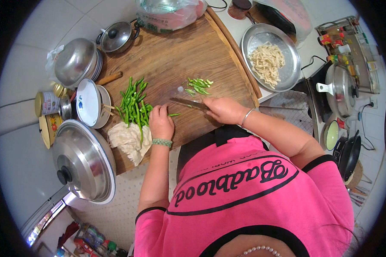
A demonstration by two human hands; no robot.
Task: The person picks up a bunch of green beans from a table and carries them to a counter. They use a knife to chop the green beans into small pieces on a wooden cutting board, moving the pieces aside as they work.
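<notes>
On the wooden board (167, 61) lies a pile of long green chili peppers (132, 102), its lower end over a crumpled off-white cloth (128, 138). My left hand (161, 122) rests at the pile's right edge, its fingertips on a green pepper (174, 114) whose end sticks out to the right; how firmly it is held is hidden. My right hand (225, 110) grips a knife (189, 103) by its handle, the blade pointing left above the board. Beyond the blade lie sliced green pepper pieces (199, 86) and a small whitish spot.
At right stands a metal basin (296, 64) of noodles. Bowls (88, 102), a small lidded pot (115, 37) and a large lidded basin (83, 160) line the left side. A filled plastic bag (170, 16) sits at the far edge. A lidded pan (339, 91) is farther right.
</notes>
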